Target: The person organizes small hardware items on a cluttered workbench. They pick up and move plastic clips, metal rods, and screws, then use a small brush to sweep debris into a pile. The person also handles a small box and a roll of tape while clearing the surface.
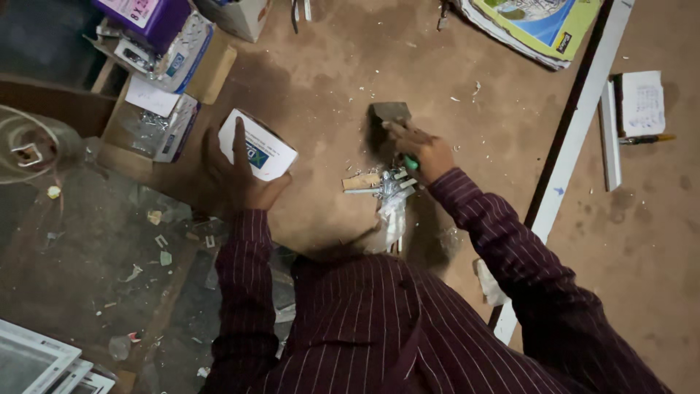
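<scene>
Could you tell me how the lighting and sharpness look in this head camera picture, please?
Head view: dim, warm light, darkest at the left edge and lower left; the right hand casts a soft shadow on the brown surface; the left hand holding the white box is slightly soft; the small tool by the right hand is blurred; the white bar is brightest; no harsh glare.

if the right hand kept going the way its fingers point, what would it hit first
The right hand points up-left, and its fingers already seem to touch the grey block. That comes first; past it is bare brown floor, though depth is unclear.
</scene>
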